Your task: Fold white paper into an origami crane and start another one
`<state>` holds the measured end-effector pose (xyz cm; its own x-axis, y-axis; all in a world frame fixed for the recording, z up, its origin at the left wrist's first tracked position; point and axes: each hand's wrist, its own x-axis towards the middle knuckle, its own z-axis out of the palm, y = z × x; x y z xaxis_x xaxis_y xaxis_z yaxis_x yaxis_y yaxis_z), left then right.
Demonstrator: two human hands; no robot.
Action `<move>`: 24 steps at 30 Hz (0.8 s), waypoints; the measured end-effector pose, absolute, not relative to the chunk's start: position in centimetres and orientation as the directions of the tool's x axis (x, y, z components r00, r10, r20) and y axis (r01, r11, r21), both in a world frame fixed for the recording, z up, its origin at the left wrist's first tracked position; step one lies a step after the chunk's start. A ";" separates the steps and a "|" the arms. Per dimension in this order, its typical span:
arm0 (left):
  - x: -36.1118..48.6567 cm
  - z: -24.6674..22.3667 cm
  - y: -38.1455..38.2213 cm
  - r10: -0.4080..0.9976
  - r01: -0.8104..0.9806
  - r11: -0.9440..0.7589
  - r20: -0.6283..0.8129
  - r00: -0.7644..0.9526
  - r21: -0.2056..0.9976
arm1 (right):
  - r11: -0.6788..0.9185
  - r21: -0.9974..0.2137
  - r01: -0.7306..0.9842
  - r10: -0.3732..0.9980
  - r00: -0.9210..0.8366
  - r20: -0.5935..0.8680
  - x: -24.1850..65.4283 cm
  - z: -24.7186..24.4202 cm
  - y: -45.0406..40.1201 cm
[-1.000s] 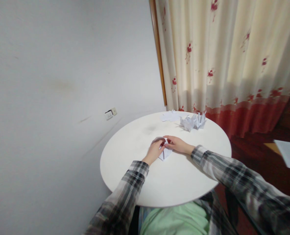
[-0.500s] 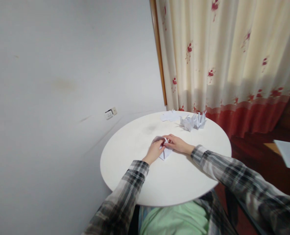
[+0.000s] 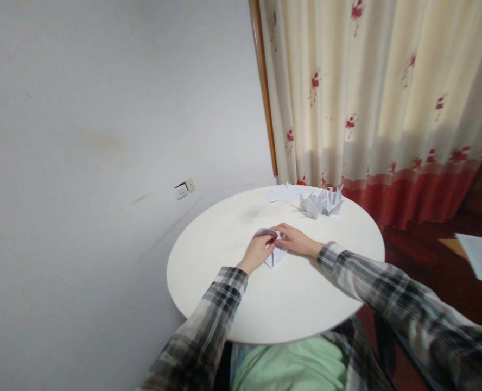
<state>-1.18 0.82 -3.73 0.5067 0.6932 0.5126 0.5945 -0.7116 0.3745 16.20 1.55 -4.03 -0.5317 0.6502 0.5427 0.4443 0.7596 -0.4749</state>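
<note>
A small folded sheet of white paper (image 3: 274, 258) lies on the round white table (image 3: 212, 255), between my two hands. My left hand (image 3: 258, 251) grips its left side, fingers bent over the paper. From the right, my right hand (image 3: 293, 239) holds the upper edge with thumb and fingers closed on it. The fingertips of both hands nearly meet over the middle. A flap stands raised at the far side, and the lower corner points toward me. My fingers cover the paper's centre.
Several folded white paper cranes (image 3: 321, 202) stand at the table's far right. Flat white paper pieces (image 3: 282, 193) lie at the back edge beside them. A grey wall with a socket (image 3: 181, 190) is on the left, and a flowered curtain (image 3: 371, 108) hangs behind.
The raised far flap of the paper has tipped slightly lower and toward the right under my fingers. Both hands stay in nearly the same place.
</note>
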 end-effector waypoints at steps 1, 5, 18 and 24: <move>-1.2 -3.8 0.8 0.689 0.590 -0.716 0.516 0.509 0.374 | 0.765 -0.471 0.438 0.644 -0.530 0.552 16.2 -4.0 1.5; -1.2 -4.0 0.9 0.685 0.591 -0.719 0.518 0.512 0.366 | 0.782 -0.448 0.432 0.623 -0.536 0.570 16.1 -3.8 1.5; -0.9 -3.7 0.5 0.703 0.580 -0.704 0.520 0.486 0.410 | 0.777 -0.475 0.414 0.629 -0.538 0.561 16.1 -3.0 0.9; -1.0 -3.9 0.7 0.709 0.550 -0.702 0.511 0.485 0.451 | 0.787 -0.467 0.403 0.617 -0.541 0.572 16.0 -2.9 0.9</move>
